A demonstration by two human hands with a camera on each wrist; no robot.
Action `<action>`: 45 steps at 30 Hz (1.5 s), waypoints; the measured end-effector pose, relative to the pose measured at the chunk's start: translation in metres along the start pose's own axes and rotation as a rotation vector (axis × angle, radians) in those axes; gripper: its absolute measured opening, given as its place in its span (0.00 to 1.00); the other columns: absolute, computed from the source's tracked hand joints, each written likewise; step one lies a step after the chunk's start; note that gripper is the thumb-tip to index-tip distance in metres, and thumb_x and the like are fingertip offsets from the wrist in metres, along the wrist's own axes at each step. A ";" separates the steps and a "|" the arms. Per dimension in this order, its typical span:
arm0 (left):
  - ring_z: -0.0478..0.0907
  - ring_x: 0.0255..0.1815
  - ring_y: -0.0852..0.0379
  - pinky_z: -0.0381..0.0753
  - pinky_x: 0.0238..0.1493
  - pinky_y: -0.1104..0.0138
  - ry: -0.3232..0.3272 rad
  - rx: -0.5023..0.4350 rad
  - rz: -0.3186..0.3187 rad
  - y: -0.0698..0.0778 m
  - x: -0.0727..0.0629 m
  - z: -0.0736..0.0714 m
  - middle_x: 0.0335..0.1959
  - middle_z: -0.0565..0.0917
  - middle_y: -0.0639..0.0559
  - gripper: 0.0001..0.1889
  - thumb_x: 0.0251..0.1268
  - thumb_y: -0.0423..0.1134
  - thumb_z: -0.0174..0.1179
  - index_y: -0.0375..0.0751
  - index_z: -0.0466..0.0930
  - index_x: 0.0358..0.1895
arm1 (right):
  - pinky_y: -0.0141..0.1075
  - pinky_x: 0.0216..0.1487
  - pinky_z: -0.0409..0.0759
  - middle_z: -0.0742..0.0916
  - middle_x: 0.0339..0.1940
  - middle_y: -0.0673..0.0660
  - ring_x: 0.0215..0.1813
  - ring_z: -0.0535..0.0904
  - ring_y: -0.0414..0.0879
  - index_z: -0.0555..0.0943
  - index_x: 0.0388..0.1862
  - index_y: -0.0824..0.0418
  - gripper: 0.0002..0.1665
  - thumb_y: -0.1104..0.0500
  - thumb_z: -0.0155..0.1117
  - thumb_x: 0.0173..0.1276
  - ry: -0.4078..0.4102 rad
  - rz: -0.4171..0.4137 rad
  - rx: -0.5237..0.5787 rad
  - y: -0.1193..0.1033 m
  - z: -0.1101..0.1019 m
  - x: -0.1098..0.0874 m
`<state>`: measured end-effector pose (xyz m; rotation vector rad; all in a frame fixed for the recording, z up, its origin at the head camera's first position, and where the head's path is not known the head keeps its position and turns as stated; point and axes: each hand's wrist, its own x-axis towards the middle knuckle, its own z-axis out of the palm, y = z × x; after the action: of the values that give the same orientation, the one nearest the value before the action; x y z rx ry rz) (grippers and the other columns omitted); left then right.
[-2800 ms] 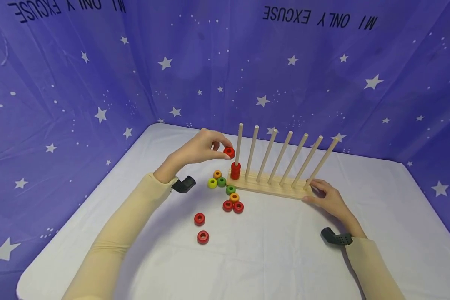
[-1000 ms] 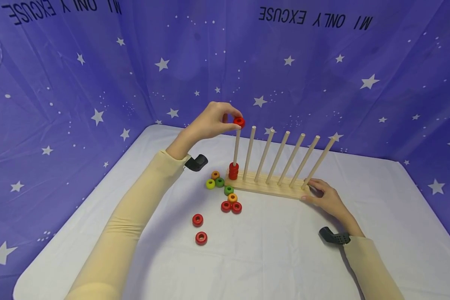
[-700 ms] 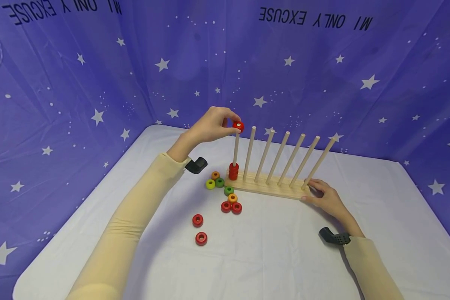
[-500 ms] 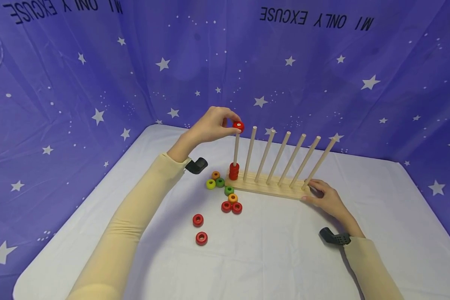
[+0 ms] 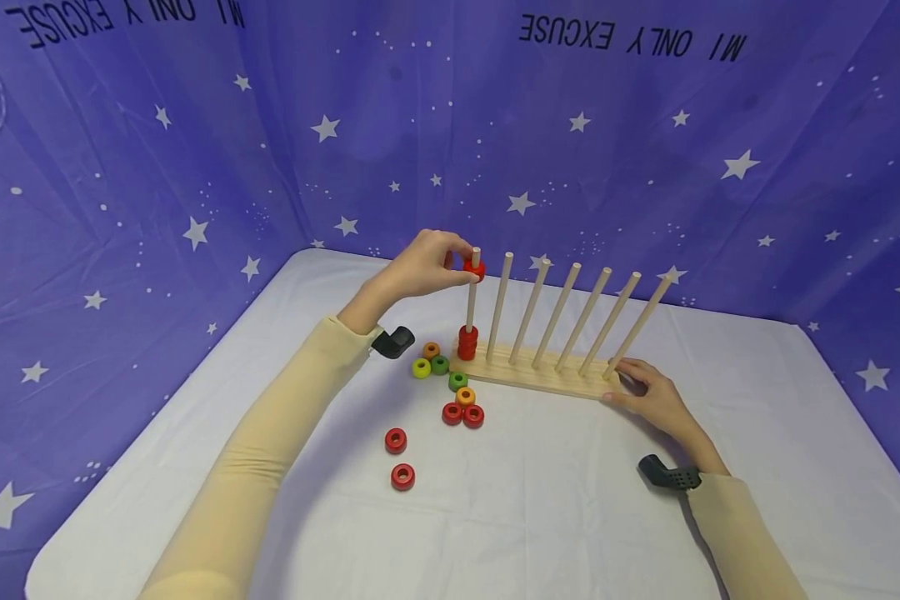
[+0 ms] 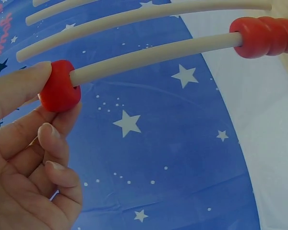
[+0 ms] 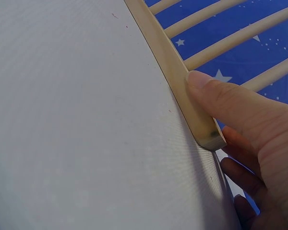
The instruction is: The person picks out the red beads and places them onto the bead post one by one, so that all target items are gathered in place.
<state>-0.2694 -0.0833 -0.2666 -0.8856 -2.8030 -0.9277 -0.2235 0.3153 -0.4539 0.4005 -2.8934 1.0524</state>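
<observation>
My left hand (image 5: 425,267) pinches a red wooden bead (image 6: 57,98) between thumb and fingers. The bead is threaded on the leftmost peg (image 5: 471,305), a little below its tip. Lower on that peg, several red beads (image 5: 467,343) sit stacked at the bottom. The pegs rise from a long pale wooden base (image 5: 540,377) on the table; the others are bare. My right hand (image 5: 654,396) grips the base's right end. In the right wrist view, its thumb (image 7: 221,98) lies along the wood, while the other fingers curl behind, partly hidden.
Left of and before the base lie loose beads: an orange-brown one (image 5: 425,353), a yellow-green one (image 5: 421,374), green ones (image 5: 458,387), an orange one (image 5: 466,404) and several reds (image 5: 402,486). A purple star-print curtain (image 5: 390,100) stands behind the white table (image 5: 570,517).
My left hand has raised the red bead from beside the leftmost peg to its tip, then slid it slightly down, so the tip now sticks out above. My right hand keeps its hold.
</observation>
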 end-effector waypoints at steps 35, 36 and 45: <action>0.70 0.28 0.55 0.68 0.28 0.72 -0.069 -0.027 -0.056 -0.039 -0.010 0.060 0.39 0.86 0.47 0.13 0.55 0.41 0.67 0.39 0.84 0.42 | 0.57 0.65 0.63 0.71 0.65 0.69 0.68 0.63 0.67 0.70 0.63 0.69 0.42 0.50 0.71 0.54 0.003 0.007 -0.012 0.001 0.000 -0.001; 0.70 0.29 0.56 0.68 0.28 0.72 -0.072 -0.027 -0.059 -0.040 -0.010 0.061 0.39 0.86 0.47 0.13 0.55 0.41 0.67 0.39 0.84 0.42 | 0.57 0.65 0.63 0.72 0.65 0.69 0.68 0.63 0.67 0.70 0.63 0.69 0.42 0.50 0.71 0.54 0.005 0.006 -0.012 0.001 0.000 -0.001; 0.70 0.27 0.56 0.68 0.27 0.73 -0.078 -0.025 -0.058 -0.043 -0.011 0.065 0.39 0.86 0.46 0.13 0.55 0.39 0.67 0.38 0.84 0.42 | 0.58 0.65 0.63 0.72 0.64 0.68 0.68 0.63 0.67 0.71 0.63 0.68 0.41 0.50 0.72 0.54 0.015 -0.004 -0.015 0.000 0.001 0.000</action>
<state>-0.2759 -0.0806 -0.3452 -0.8668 -2.9040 -0.9582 -0.2235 0.3152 -0.4544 0.3953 -2.8846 1.0283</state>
